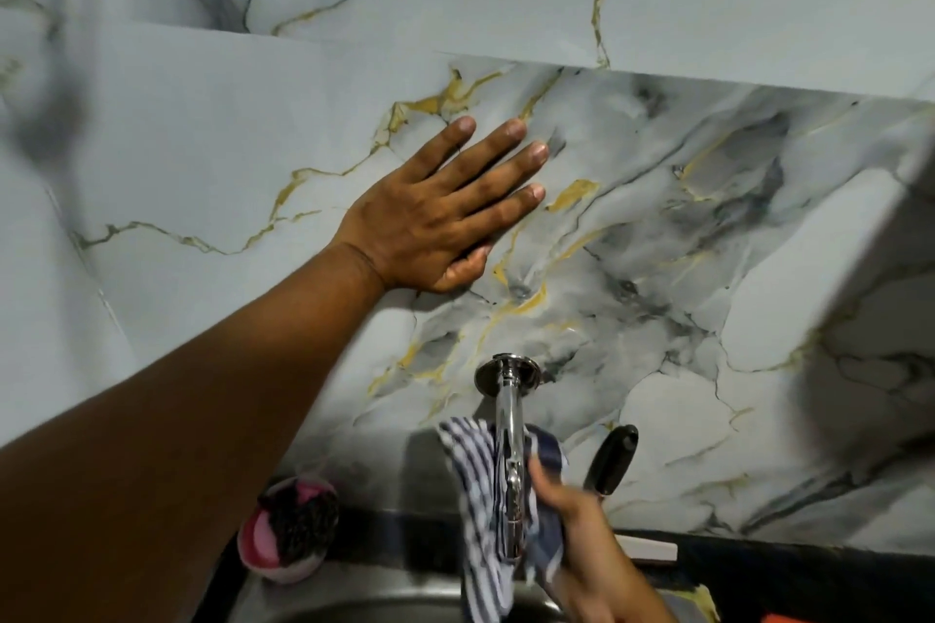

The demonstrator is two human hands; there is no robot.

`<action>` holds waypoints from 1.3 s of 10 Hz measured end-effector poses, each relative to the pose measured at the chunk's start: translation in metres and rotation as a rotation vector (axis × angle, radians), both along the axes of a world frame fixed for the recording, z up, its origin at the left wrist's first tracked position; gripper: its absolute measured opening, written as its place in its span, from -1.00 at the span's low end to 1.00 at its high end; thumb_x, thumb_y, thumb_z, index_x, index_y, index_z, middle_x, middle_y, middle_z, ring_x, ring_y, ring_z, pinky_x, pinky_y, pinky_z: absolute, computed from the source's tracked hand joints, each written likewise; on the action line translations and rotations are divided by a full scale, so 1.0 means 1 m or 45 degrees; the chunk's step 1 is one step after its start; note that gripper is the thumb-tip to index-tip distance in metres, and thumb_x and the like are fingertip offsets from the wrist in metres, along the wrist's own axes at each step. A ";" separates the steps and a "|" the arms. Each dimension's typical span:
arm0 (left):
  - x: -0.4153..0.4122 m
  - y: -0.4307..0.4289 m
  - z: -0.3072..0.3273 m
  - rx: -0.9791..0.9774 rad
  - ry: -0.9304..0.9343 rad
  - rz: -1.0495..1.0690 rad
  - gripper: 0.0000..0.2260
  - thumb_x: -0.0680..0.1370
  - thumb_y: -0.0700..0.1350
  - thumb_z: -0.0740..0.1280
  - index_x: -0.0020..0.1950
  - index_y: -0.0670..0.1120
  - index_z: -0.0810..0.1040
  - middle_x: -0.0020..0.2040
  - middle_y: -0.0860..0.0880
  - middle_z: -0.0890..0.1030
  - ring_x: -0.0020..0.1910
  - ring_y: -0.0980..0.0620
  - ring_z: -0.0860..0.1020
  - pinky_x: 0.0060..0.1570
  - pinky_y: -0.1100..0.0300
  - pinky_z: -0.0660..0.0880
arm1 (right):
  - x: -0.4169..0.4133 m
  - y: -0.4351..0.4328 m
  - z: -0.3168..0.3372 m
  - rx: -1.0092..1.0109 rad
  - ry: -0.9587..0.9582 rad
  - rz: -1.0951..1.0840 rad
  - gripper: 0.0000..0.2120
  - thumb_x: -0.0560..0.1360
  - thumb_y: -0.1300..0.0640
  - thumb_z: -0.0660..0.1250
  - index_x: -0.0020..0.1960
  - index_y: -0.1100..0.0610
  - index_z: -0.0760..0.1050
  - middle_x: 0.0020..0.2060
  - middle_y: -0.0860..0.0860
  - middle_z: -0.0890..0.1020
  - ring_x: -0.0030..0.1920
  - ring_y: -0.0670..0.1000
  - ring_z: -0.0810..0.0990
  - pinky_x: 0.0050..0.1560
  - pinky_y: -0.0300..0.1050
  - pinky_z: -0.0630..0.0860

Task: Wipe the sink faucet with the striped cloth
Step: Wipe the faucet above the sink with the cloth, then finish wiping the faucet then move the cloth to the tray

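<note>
A chrome faucet juts out of the marble wall from a round flange and runs down over the steel sink. The blue-and-white striped cloth is wrapped under and around the spout. My right hand grips the cloth against the right side of the spout; the hand is blurred. My left hand lies flat on the wall tile above and left of the faucet, fingers spread, holding nothing.
A pink bowl with a dark scrubber in it sits on the dark counter left of the faucet. A black handle leans on the wall right of the spout. The marble wall tile fills the background.
</note>
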State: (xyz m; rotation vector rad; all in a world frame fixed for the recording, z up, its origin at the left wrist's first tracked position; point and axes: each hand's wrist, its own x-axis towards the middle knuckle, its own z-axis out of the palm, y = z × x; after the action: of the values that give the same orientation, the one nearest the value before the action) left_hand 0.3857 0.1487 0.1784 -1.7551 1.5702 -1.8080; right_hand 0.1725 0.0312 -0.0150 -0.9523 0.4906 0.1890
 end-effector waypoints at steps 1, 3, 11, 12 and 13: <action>0.000 0.000 0.000 0.013 0.015 0.003 -0.41 0.57 0.03 0.11 0.60 -0.12 0.27 0.58 -0.21 0.33 0.59 -0.26 0.26 0.56 -0.22 0.15 | -0.012 -0.007 -0.005 -0.107 -0.045 0.127 -0.70 0.48 0.05 0.35 0.09 0.22 0.65 0.04 0.25 0.70 0.05 0.18 0.69 0.00 0.08 0.65; 0.000 0.001 0.000 -0.004 -0.003 0.007 -0.40 0.57 0.03 0.12 0.60 -0.12 0.27 0.59 -0.21 0.32 0.59 -0.26 0.26 0.55 -0.23 0.16 | 0.015 -0.001 0.011 0.184 0.014 -0.052 -0.62 0.58 0.03 0.18 0.18 0.27 0.59 0.12 0.29 0.66 0.12 0.20 0.65 0.13 0.13 0.59; -0.001 0.001 -0.003 0.043 0.082 -0.024 -0.40 0.56 0.03 0.14 0.59 -0.12 0.30 0.58 -0.20 0.34 0.59 -0.25 0.26 0.58 -0.20 0.10 | -0.015 -0.005 -0.039 -0.746 -0.248 -0.142 -0.78 0.48 0.38 0.27 -0.27 0.35 0.63 -0.35 0.22 0.74 -0.38 0.07 0.73 -0.04 0.06 0.57; 0.000 0.005 -0.002 0.084 0.128 -0.026 -0.41 0.56 0.03 0.13 0.59 -0.11 0.30 0.59 -0.20 0.32 0.60 -0.25 0.24 0.58 -0.22 0.12 | -0.017 -0.030 -0.025 -0.658 -0.236 -0.395 -0.75 0.47 0.53 0.12 -0.19 0.72 0.48 -0.17 0.47 0.65 -0.13 -0.04 0.74 -0.31 -0.55 0.45; -0.030 0.000 -0.007 -0.012 0.382 0.058 -0.41 0.52 -0.01 0.20 0.54 -0.18 0.38 0.57 -0.25 0.33 0.58 -0.29 0.24 0.53 -0.31 0.20 | -0.051 -0.051 -0.024 -0.944 -0.075 -0.516 -0.53 0.67 0.23 -0.12 0.47 0.46 -0.14 0.52 0.30 -0.02 0.54 0.12 0.10 0.44 -0.32 0.10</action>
State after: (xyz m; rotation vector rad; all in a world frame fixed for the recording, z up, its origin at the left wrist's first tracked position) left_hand 0.3558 0.1490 0.1710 -2.1293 1.6081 -1.5909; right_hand 0.1210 -0.0198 -0.0391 -1.5443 0.7056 -0.4174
